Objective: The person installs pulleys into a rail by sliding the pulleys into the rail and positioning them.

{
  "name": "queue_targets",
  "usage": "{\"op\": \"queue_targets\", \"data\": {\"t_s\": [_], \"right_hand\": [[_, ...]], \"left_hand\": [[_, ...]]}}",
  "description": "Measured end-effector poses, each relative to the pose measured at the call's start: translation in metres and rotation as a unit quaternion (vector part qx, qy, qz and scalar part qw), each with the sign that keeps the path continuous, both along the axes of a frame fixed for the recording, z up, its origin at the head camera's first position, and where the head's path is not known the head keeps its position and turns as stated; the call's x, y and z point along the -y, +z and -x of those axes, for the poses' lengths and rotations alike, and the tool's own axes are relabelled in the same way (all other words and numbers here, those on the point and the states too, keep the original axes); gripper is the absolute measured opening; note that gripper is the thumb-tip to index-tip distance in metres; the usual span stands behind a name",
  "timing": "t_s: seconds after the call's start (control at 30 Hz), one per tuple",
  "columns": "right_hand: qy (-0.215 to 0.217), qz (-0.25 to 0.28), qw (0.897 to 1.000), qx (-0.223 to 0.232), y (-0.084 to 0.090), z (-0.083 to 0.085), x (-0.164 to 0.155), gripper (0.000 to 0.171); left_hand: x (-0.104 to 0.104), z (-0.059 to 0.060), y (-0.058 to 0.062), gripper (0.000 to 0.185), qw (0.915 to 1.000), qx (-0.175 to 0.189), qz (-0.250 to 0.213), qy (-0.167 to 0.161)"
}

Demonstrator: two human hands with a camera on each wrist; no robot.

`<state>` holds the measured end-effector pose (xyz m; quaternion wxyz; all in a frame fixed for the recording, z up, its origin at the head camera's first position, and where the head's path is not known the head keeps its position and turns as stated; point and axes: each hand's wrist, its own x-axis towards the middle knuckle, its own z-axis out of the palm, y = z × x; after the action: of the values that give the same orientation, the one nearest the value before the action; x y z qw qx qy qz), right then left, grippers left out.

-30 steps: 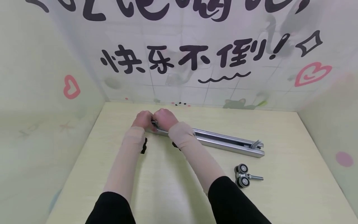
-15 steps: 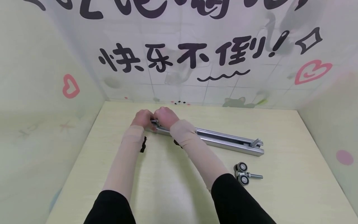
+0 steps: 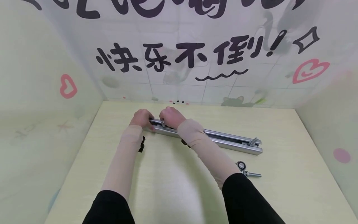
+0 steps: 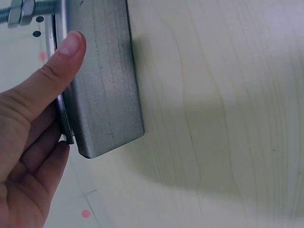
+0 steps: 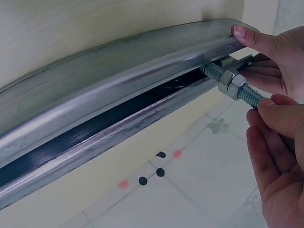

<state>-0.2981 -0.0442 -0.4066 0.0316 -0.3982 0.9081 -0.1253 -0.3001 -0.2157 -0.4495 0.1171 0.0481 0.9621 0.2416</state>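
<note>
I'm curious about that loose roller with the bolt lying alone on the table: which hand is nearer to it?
Right. The right hand holds a bolt in the metal track, nearer the loose roller; the left hand grips the track's far end.

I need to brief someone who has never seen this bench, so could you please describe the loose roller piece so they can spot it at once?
Start from the long metal track lying across the pale wooden table. Just in front of its right end, beside the person's right sleeve, lies the loose roller piece. Unlike the rollers already seated in the track, it lies free on the tabletop, black wheel and threaded bolt showing.
</note>
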Motion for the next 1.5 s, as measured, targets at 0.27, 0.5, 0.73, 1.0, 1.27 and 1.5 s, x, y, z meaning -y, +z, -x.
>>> {"op": "queue_targets", "data": {"t_s": [0.27, 0.5, 0.73, 1.0, 1.27, 1.5], "right_hand": [[0.004, 0.008, 1.000, 0.000, -0.001, -0.001, -0.013, 0.023], [0.009, 0.016, 1.000, 0.004, -0.002, -0.002, -0.021, 0.024], [0.014, 0.022, 1.000, 0.001, -0.004, -0.004, -0.032, 0.025], [0.013, 0.020, 1.000, -0.006, -0.005, -0.004, -0.044, 0.027], [0.014, 0.036, 0.999, 0.004, -0.006, -0.005, -0.058, 0.025], [0.022, 0.035, 0.999, 0.006, -0.006, -0.005, -0.069, 0.021]], "left_hand": [[0.004, 0.001, -0.002, 0.058, 1.0000, 0.000, -0.007, -0.001], [0.002, -0.001, 0.000, 0.061, 0.9997, 0.012, -0.018, 0.008], [0.002, 0.001, -0.002, 0.062, 0.9998, 0.014, -0.013, 0.001], [0.001, 0.001, -0.001, 0.061, 0.9998, 0.020, -0.007, 0.005], [-0.001, -0.001, 0.004, 0.059, 0.9996, 0.023, -0.006, 0.012], [-0.001, -0.003, 0.005, 0.059, 0.9998, 0.019, 0.001, 0.003]]}}
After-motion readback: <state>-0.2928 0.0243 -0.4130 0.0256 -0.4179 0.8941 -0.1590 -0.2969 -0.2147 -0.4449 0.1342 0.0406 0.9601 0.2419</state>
